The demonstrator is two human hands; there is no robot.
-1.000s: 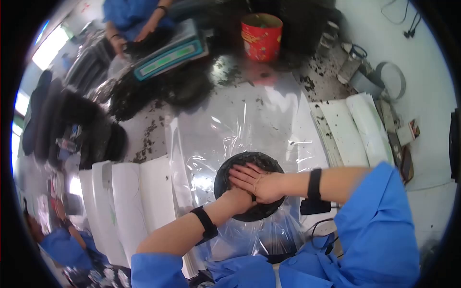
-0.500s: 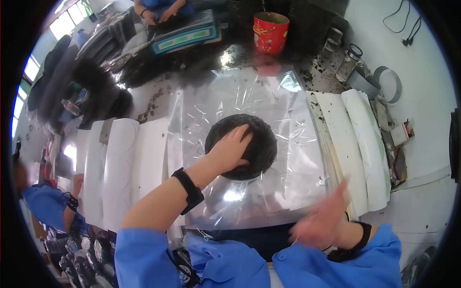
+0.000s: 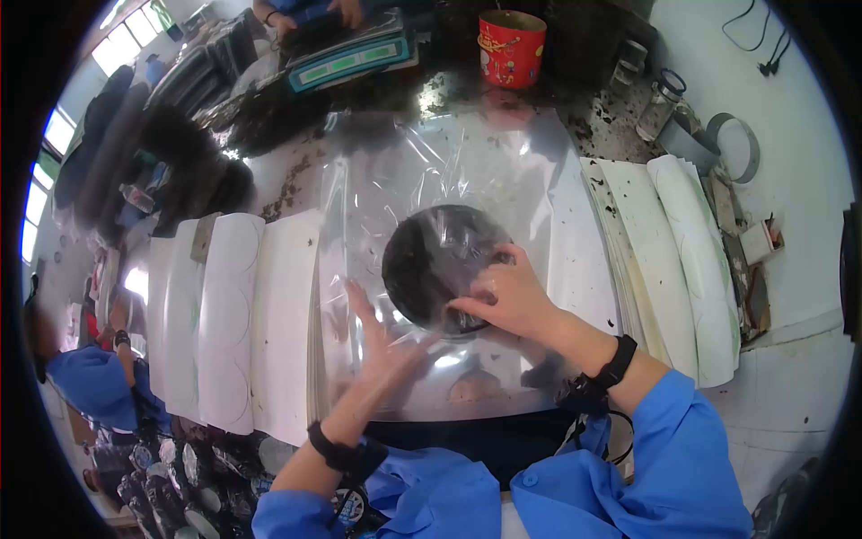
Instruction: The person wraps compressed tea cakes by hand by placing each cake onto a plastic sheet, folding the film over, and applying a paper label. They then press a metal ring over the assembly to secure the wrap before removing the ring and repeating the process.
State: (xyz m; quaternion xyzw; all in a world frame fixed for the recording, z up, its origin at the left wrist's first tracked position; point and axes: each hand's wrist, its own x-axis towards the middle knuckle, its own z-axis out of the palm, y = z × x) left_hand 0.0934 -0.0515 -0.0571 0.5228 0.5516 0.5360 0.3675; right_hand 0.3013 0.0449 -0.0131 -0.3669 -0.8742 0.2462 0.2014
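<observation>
A round, dark, flaky mass (image 3: 426,269) lies on a clear plastic sheet (image 3: 530,377), with glossy streaks of light across its top. Beside its lower left edge is my left hand (image 3: 386,350), low over the sheet, fingers spread and holding nothing. My right hand (image 3: 516,296) is at the right rim of the mass with curled fingers, its thumb reaching over the lower edge. What those curled fingers grip, if anything, I cannot tell.
Stacks of white sheets with rolled edges flank the plastic, left (image 3: 229,323) and right (image 3: 691,269). Behind stand a red bucket (image 3: 512,54), a teal-edged scale (image 3: 350,65) and a glass jar (image 3: 660,108). Another person's hands (image 3: 346,11) are beyond the scale; a co-worker's blue sleeve (image 3: 94,382) shows at left.
My left hand has come off the top of the dark mass to its lower left. My right hand has swung in from the lower right to the mass's right rim.
</observation>
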